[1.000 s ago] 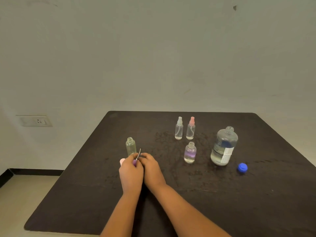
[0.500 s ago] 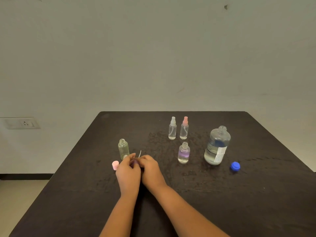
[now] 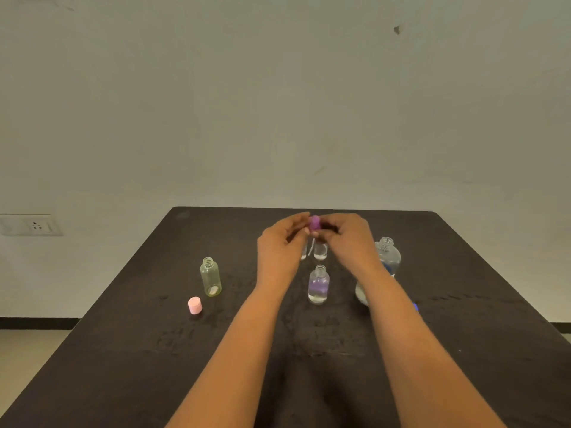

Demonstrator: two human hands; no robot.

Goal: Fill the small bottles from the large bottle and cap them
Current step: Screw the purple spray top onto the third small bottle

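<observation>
1. Between my fingertips, raised above the far middle of the table (image 3: 129, 350), sits a purple spray cap (image 3: 315, 223). My left hand (image 3: 282, 248) and right hand (image 3: 349, 239) both pinch it, fingers curled close around it, and a thin white dip tube (image 3: 312, 244) hangs below.

2. Right under the cap I see two small bottles (image 3: 320, 251) at the back, mostly hidden by my hands. Their own tops are out of sight, so I cannot tell whether they are capped.

3. Nearer me stands the purple-tinted bottle (image 3: 318, 284), open-necked, with liquid in it. I judge the cap belongs there. The risk is the tube: it is thin and can miss the narrow neck, bend, or tip the light bottle over and spill it.

4. Just beside my right forearm is the large bottle (image 3: 387, 257), also open and part full. Bringing my right hand down toward the purple one could let my arm knock it, and an uncapped bottle would flood the table. Its blue cap (image 3: 415, 306) peeks out from behind my arm.

5. Well off to the left, the yellowish bottle (image 3: 210, 277) stands open with the pink cap (image 3: 195, 305) near it. It looks nearly empty, so I judge that filling is not finished. Mixing up the caps is a small hazard.
</observation>
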